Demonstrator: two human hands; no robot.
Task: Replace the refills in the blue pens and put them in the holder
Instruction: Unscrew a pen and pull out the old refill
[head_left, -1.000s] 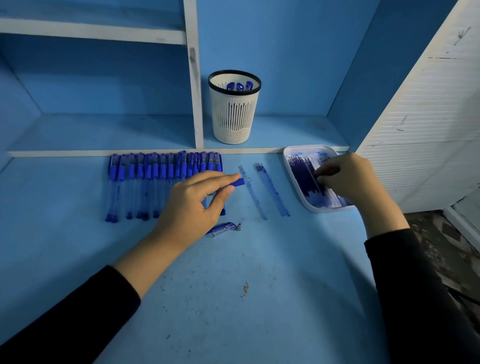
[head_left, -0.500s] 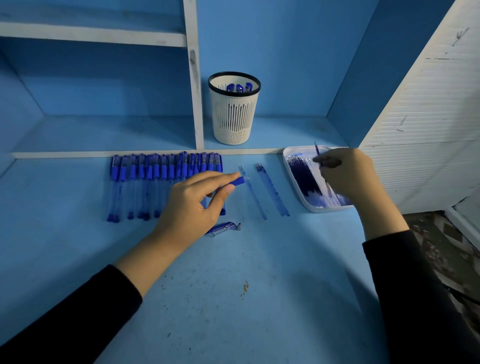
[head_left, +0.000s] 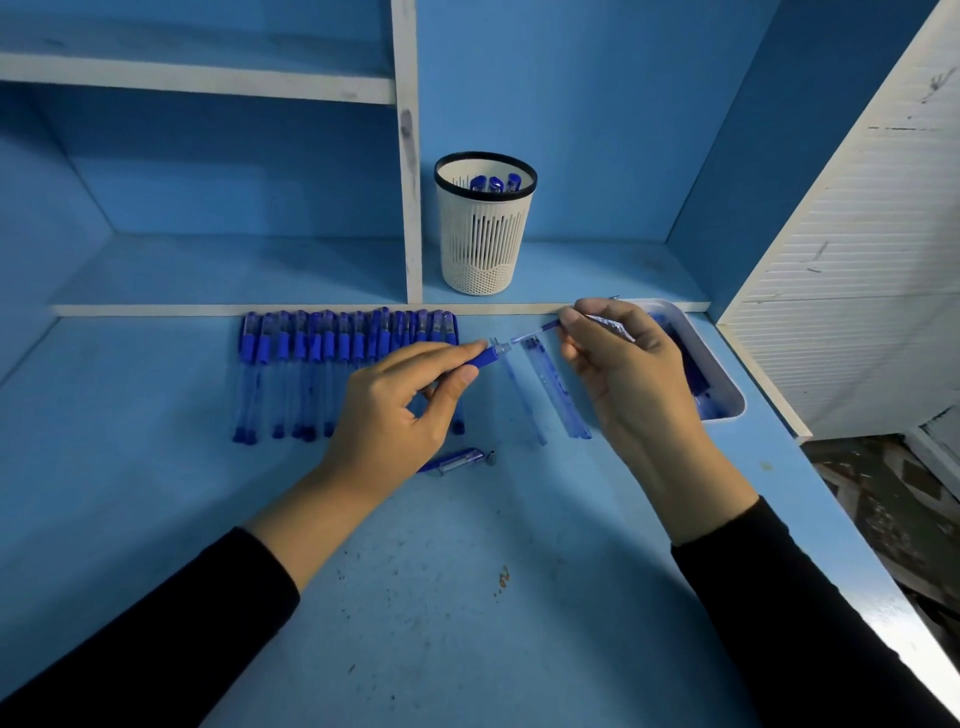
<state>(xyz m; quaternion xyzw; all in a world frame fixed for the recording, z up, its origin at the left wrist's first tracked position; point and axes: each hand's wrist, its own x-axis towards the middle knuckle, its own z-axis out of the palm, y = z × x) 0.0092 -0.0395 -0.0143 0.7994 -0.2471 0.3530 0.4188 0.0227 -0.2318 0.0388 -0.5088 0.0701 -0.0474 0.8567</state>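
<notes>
The left hand (head_left: 395, 415) pinches an open pen barrel (head_left: 485, 357) between thumb and forefinger. The right hand (head_left: 623, 374) pinches a refill (head_left: 535, 332), its tip just beside the barrel's mouth. Any print on either is too blurred to read. A row of blue pens (head_left: 311, 364), too close-packed to count, lies on the desk (head_left: 415, 597) behind the left hand. At least two loose refills (head_left: 556, 389) lie between the hands and one pen piece (head_left: 457, 460) nearer. Three pens stand in the white holder (head_left: 485, 244); the refill tray (head_left: 730, 379) is partly hidden by the right hand.
</notes>
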